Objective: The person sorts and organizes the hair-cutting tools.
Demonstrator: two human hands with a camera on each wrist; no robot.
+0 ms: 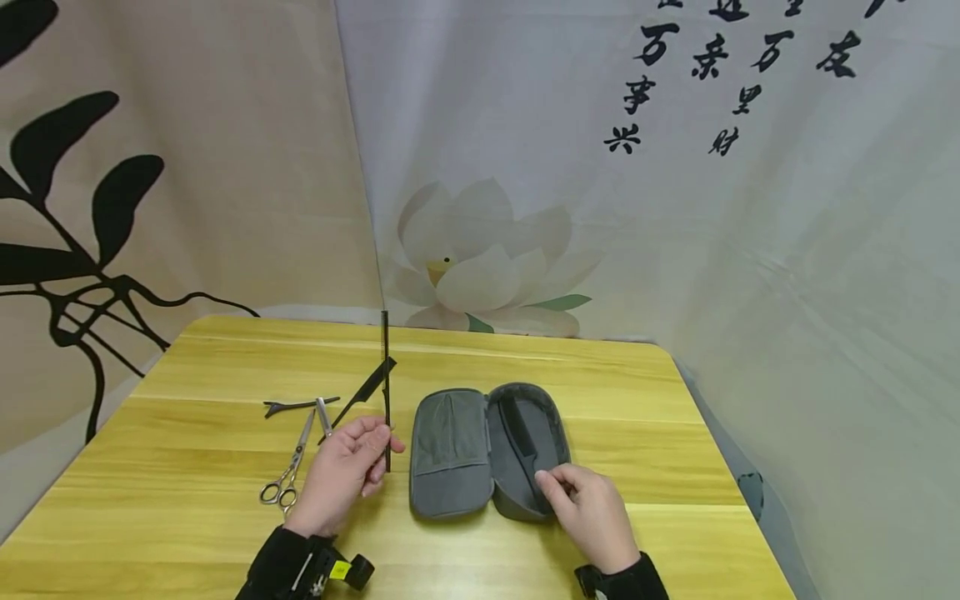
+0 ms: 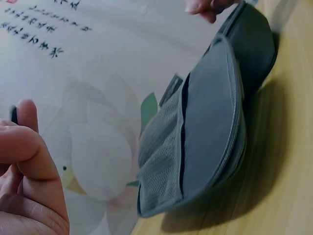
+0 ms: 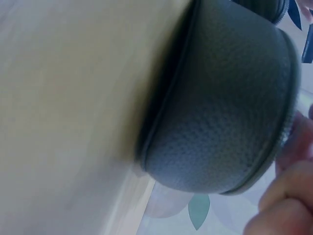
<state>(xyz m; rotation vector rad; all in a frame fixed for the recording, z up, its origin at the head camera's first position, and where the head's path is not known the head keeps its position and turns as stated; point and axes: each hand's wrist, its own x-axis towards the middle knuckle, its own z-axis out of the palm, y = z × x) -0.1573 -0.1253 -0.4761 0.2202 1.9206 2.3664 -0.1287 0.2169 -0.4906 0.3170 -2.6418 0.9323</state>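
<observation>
In the head view, my left hand pinches a thin black comb that stands upright, edge-on to the camera. An unzipped grey case lies opened flat to its right. Inside the case's deeper right half sits a black handled comb. My right hand reaches over the near right rim, thumb and finger pinching that comb's handle; the contact is partly hidden. The right wrist view shows the case's outer wall beside the fingers. The left wrist view shows its mesh pocket.
Left of the case lie silver scissors, a dark hair clip and a black tail comb. Another silver tool is partly hidden behind my left hand. The wooden table meets a printed curtain at the back.
</observation>
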